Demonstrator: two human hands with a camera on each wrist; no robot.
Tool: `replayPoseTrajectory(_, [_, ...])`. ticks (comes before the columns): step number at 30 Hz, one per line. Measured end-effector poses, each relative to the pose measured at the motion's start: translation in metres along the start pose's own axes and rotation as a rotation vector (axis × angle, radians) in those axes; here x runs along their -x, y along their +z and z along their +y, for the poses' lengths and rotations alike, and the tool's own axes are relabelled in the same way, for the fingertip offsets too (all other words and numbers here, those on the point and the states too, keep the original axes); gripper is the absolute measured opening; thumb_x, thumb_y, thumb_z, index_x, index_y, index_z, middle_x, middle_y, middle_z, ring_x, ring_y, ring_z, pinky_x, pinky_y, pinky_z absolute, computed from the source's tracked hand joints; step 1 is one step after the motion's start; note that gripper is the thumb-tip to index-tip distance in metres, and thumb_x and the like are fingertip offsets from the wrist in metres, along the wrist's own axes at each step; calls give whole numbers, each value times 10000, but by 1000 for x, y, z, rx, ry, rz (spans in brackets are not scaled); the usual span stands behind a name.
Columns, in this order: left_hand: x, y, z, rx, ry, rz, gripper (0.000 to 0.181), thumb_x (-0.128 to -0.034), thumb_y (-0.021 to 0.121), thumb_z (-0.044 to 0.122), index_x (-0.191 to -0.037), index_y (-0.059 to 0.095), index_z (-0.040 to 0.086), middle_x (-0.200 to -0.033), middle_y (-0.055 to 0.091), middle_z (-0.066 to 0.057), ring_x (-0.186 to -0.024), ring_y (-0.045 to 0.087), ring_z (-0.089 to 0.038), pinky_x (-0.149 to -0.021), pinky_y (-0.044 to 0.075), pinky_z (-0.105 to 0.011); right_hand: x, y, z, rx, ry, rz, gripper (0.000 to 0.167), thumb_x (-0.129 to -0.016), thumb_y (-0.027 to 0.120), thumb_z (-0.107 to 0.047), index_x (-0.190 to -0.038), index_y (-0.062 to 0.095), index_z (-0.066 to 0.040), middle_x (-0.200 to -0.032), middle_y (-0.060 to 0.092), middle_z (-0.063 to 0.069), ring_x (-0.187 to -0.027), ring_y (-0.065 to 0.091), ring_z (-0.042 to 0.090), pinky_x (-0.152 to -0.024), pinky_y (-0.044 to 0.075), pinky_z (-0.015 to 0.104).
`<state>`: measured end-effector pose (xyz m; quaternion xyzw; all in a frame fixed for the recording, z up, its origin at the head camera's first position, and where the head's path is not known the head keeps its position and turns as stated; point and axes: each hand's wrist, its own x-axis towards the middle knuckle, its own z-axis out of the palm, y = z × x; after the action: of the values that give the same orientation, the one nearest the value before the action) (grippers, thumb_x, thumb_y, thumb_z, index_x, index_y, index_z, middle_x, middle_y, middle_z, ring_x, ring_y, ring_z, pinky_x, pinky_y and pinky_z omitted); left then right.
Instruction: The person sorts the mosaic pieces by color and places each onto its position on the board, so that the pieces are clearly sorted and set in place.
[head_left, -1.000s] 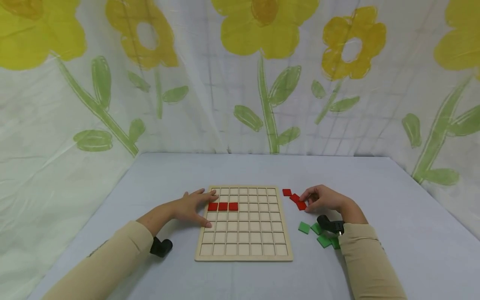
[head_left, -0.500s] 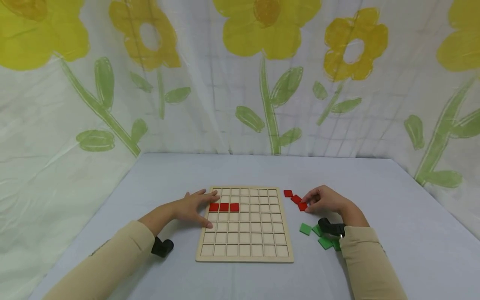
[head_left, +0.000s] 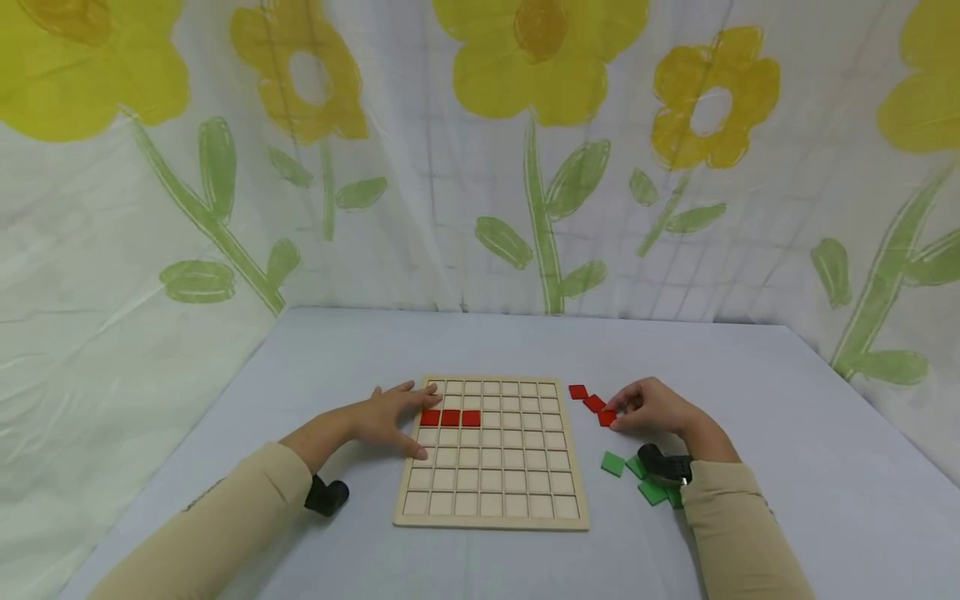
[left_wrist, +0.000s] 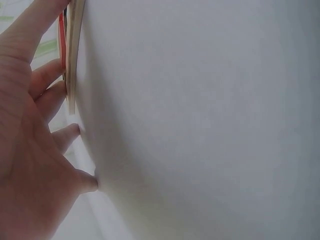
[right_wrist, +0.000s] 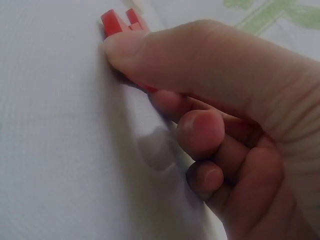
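A wooden grid board (head_left: 491,523) lies flat on the table, with three red tiles (head_left: 450,417) side by side in its third row from the back, starting at the left. My left hand (head_left: 382,419) rests with spread fingers across the board's left edge (left_wrist: 74,55); some fingertips touch the board and others the table. Right of the board, my right hand (head_left: 656,408) pinches a red square tile (head_left: 607,418) between thumb and fingers, at table level. In the right wrist view the thumb (right_wrist: 150,52) covers much of that tile (right_wrist: 114,21).
Two more red tiles, a far one (head_left: 578,392) and a middle one (head_left: 595,403), lie in a slanting line beyond the pinched tile. Several green tiles (head_left: 612,463) lie nearer, partly under the right wrist. A flower-printed curtain (head_left: 435,233) hangs behind the table.
The head view has shifted slightly, so everything sits a little lower and further right. The right hand stays at the nearest red tile, and the left hand holds its place on the board.
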<state>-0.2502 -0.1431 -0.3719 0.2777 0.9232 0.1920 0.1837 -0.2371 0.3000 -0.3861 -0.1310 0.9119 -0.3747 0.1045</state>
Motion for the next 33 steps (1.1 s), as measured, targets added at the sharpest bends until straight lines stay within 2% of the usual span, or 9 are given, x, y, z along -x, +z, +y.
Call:
replayPoseTrajectory(7, [0, 1, -1, 2, 5, -1, 853, -704, 753, 501, -1430, 383, 246, -1554, 227, 40, -1455, 39, -322, -1093, -56, -652, 2, -2, -1, -21, 0, -28, 316, -756, 763, -179, -991, 687, 18, -675, 549, -8, -633, 482, 103, -564, 406, 214])
replayPoseTrajectory(12, [0, 1, -1, -2, 1, -2, 843, -706, 755, 494, -1425, 391, 250, -1551, 236, 40, -1454, 49, -322, -1097, -47, -649, 4, -4, -3, -6, 43, 0, 314, -759, 759, -197, -988, 686, 6, -765, 618, 0, -705, 515, 122, -619, 440, 227])
replayPoseTrajectory(15, [0, 1, 0, -1, -6, -3, 842, -705, 755, 493, -1425, 390, 254, -1550, 237, 46, -1456, 47, -317, -1099, -47, -646, 5, -6, -4, -6, 48, 20, 305, -769, 749, -184, -991, 683, 13, -783, 633, 9, -697, 518, 122, -607, 442, 232])
replayPoseTrajectory(22, [0, 0, -1, -2, -13, -3, 847, -702, 755, 499, -1427, 386, 262, -1551, 234, 50, -1457, 39, -311, -1101, -54, -642, 4, -9, -13, -11, 46, 80, 307, -765, 757, -211, -999, 695, -21, -639, 541, -7, -594, 457, 121, -543, 370, 233])
replayPoseTrajectory(27, [0, -1, 0, 2, -5, -1, 859, -696, 757, 511, -1428, 386, 258, -1551, 233, 52, -1458, 36, -309, -1097, -54, -647, -1, -7, -18, -14, 17, 102, 327, -758, 767, -232, -1010, 698, -35, -616, 478, -8, -569, 411, 123, -509, 322, 241])
replayPoseTrajectory(33, [0, -1, 0, 3, -7, 1, 873, -685, 761, 521, -1427, 388, 251, -1552, 228, 53, -1457, 38, -311, -1096, -49, -650, -8, -3, -25, -4, -1, 108, 319, -753, 770, -230, -1004, 704, -45, -608, 475, -7, -564, 406, 129, -508, 321, 242])
